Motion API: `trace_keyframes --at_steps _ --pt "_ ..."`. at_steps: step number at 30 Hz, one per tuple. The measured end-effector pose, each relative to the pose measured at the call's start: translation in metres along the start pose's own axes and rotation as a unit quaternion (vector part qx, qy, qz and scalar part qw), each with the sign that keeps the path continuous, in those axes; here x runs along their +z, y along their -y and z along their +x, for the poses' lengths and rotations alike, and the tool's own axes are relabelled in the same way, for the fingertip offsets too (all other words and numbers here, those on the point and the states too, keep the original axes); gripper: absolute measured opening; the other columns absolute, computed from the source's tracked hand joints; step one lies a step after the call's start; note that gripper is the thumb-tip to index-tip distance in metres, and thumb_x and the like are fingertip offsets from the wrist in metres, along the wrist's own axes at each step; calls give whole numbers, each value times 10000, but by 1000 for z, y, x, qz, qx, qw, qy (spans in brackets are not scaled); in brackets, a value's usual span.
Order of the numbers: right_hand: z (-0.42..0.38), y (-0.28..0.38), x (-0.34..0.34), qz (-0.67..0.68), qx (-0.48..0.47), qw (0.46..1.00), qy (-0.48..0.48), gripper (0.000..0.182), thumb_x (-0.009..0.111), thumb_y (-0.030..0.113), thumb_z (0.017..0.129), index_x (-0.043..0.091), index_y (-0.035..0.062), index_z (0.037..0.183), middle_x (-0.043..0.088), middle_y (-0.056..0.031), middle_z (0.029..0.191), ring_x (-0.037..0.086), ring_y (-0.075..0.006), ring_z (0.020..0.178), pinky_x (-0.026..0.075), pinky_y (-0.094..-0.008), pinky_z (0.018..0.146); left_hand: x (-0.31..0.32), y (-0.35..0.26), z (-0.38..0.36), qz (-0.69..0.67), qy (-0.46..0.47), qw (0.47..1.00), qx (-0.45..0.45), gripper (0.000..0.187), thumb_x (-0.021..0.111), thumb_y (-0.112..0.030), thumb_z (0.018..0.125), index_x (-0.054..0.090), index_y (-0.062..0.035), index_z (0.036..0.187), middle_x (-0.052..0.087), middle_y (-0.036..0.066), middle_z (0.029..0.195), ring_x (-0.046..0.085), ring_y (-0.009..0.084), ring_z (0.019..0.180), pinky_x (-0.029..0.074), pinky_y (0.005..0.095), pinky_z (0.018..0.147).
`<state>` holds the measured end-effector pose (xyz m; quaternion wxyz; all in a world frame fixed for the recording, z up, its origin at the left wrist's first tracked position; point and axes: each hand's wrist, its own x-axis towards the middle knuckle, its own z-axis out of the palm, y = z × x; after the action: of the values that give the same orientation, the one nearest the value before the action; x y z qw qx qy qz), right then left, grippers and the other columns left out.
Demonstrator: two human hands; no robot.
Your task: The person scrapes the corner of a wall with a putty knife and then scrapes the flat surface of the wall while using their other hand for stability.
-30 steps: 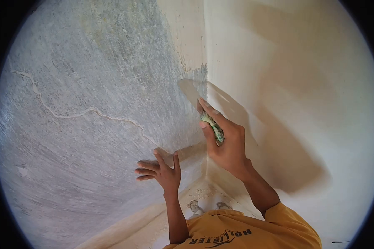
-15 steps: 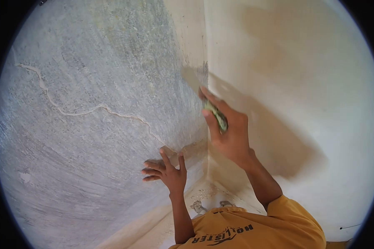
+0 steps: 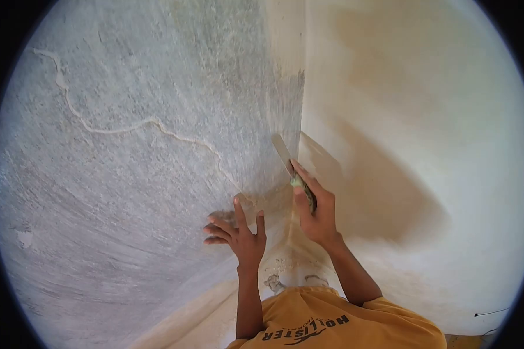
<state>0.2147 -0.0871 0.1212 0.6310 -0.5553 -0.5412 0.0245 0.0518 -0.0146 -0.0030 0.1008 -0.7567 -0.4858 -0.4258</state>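
Note:
A scraper (image 3: 283,152) with a flat, narrow blade and a greenish handle is in my right hand (image 3: 320,212), fingers wrapped round the handle. Its blade points up and to the left over the grey wall (image 3: 145,75), close to the corner. Lower and to the left, my left hand (image 3: 241,238) is spread out against the same wall, with nothing in it. The index fingertip is right by the lower end of a pale, winding crack line (image 3: 180,138).
On the right a cream wall (image 3: 402,116) meets the grey one at a vertical corner. A pale strip (image 3: 285,35) runs beside the corner at the top. My feet (image 3: 273,283) show down by the wall base. A thin wire (image 3: 492,313) sits at the lower right.
My right hand has moved down with the scraper along the corner, nearer to my left hand. My left hand stays spread at the wall. The view has shifted slightly.

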Motion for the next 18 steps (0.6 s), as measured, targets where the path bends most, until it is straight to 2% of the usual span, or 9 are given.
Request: trace_keyframes --at_steps 2,3,5,6,9,10,13,16,18 --pt "-34 -11 -1 49 74 996 33 536 552 138 1041 459 5 1552 687 -136 890 560 -176 666 482 -289 686 -22 -19 -3 -94 8 995 -38 711 648 -429 1020 410 -123 1616 -57 334 1713 -138 539 1567 -66 734 1186" --pt "-49 -14 -4 74 124 988 54 568 532 128 1038 416 -2 1579 658 -114 827 540 -168 646 465 -286 665 -33 -26 -8 -193 32 980 -48 669 637 -405 1029 443 -94 1587 41 322 1704 -21 524 1564 13 689 1207" --pt "-69 -16 -6 78 135 985 71 634 505 103 1022 313 -7 1616 588 -86 762 496 -170 608 432 -288 632 -52 -38 -15 -382 71 919 -69 590 615 -356 1045 509 -36 1530 237 297 1686 213 492 1559 173 600 1247" --pt "-76 -17 -8 79 138 984 80 670 491 91 1014 261 -10 1635 554 -72 729 474 -171 589 415 -288 616 -57 -45 -11 -407 67 909 -62 487 598 -264 1064 562 32 1450 520 239 1539 495 389 1422 354 469 1193" --pt "-99 -20 -18 10 128 985 117 719 492 104 1007 186 -24 1644 622 -97 764 537 -197 600 450 -309 624 -61 -57 -19 -539 207 796 -183 438 613 -189 1061 571 39 1432 625 202 1436 575 308 1350 393 418 1163" --pt "-105 -22 -20 12 114 986 118 714 483 109 1012 179 -29 1643 641 -110 784 559 -205 611 463 -317 627 -62 -59 -25 -519 225 803 -189 391 616 -144 1060 590 41 1404 679 169 1362 622 241 1279 428 371 1125" --pt "-116 -34 -21 31 79 991 107 689 455 125 1031 174 -38 1639 694 -144 845 615 -224 646 504 -334 653 -71 -72 -27 -536 315 751 -222 368 602 -141 1070 601 47 1387 678 154 1357 631 230 1260 445 367 1105" --pt "-118 -39 -26 51 100 989 100 638 430 149 1063 212 -34 1634 723 -152 897 642 -225 675 541 -342 699 -61 -82 -37 -537 270 765 -231 376 555 -140 1096 552 43 1424 691 144 1287 662 222 1180 487 348 1047" --pt "-114 -45 -36 43 145 980 127 599 419 166 1085 250 -31 1625 728 -137 916 642 -218 686 554 -344 720 -51 -86 -36 -584 193 743 -262 357 519 -165 1113 542 12 1423 699 146 1223 695 225 1096 522 341 964"
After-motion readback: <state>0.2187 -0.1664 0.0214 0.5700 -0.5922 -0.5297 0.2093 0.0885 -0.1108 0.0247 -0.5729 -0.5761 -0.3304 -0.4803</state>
